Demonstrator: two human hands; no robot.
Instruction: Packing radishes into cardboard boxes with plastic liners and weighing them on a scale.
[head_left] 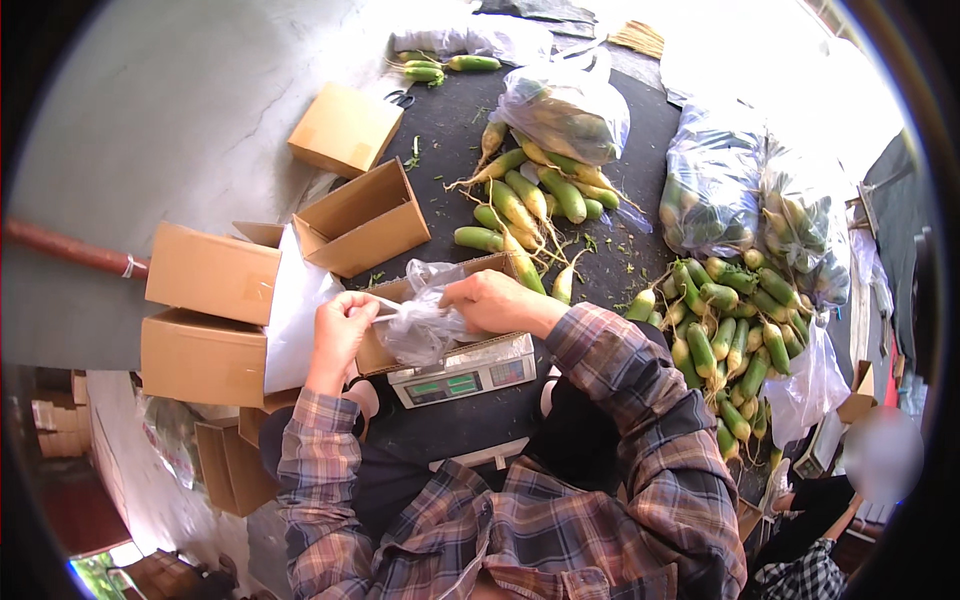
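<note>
In front of me an open cardboard box [507,263] rests on a digital scale [505,369] with a lit green display. A clear plastic bag [418,330] bunches up out of the box, its neck gathered. My left hand [340,332] pinches a thin white strip [388,317] that runs across to the bag's neck; whether it is a tie or twisted plastic I cannot tell. With curled fingers, my right hand [500,300] grips the gathered plastic from the other side. What the bag holds is hidden.
Green radishes [515,205] lie beyond the box on a black mat, with a larger pile [735,335] at right. Filled plastic bags [708,190] stand behind that pile. Cardboard boxes [215,270] crowd my left. Another person [815,530] sits at lower right.
</note>
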